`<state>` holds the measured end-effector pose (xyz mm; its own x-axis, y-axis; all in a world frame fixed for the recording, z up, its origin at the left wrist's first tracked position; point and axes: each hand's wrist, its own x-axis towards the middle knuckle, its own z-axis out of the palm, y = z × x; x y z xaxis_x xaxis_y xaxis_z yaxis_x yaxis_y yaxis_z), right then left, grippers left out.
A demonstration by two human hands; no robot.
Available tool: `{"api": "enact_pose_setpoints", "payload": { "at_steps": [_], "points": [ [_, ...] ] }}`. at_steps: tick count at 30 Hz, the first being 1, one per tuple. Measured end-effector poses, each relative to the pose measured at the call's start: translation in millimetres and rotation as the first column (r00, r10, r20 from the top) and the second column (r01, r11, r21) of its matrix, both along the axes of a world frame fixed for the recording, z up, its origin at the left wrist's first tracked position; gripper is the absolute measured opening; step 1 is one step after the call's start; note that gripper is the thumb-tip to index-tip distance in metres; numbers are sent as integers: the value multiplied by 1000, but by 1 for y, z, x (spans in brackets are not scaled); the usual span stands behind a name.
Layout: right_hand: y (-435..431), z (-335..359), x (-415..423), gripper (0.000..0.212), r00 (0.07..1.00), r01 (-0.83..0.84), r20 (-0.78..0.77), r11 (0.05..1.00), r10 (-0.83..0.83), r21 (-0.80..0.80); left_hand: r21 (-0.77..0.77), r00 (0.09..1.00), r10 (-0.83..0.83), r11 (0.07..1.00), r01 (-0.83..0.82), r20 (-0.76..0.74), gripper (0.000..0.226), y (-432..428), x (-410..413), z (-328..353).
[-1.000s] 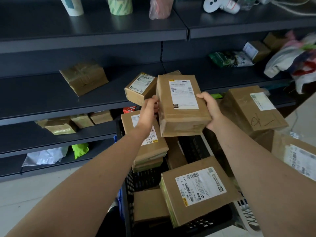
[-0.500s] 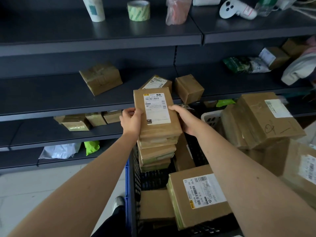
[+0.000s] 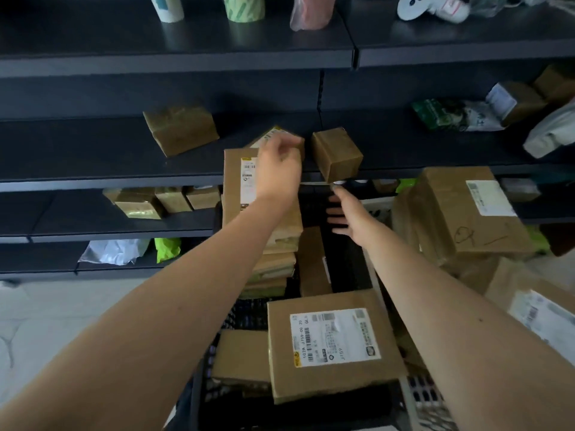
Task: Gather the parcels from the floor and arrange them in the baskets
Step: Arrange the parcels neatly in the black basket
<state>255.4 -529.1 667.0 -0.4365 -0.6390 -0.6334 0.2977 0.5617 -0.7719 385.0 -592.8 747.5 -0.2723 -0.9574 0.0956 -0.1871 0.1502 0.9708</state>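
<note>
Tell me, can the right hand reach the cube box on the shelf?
Probably yes. The right hand, fingers spread, hovers just below the cube box at the shelf edge; nothing lies between.

A parcel storeroom: dark metal shelves (image 3: 77, 150) carry taped cardboard parcels (image 3: 180, 129), with more stacked in a basket (image 3: 245, 318).

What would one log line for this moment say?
stage: stacking | top parcel: lies on stack in black basket | left hand: above it, blurred, grip unclear | right hand: fingers spread, holds nothing
</note>
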Motion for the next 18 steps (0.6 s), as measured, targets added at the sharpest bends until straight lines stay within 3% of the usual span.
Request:
{"api": "enact_pose_setpoints", "payload": {
  "at_steps": [5,8,11,14,18],
  "points": [
    [20,-9,-17,51,995,-89,54,995,86,51,85,989,-124,989,118,77,27,38,-46,-25],
    [21,-11,-25,45,995,-82,67,995,78,63,252,969,-233,946,206,82,25,53,-64,-42],
    [20,-23,-32,42,995,-89,42,991,85,103,451,939,-268,880,147,217,29,57,-76,-74],
    [16,-45,-33,42,985,-170,4,969,172,178,607,837,-373,792,63,400,34,52,-76,-115],
    [3,-74,-24,39,932,-327,-69,908,356,261,723,634,-584,689,56,507,33,44,-73,-159]
  ]
}}
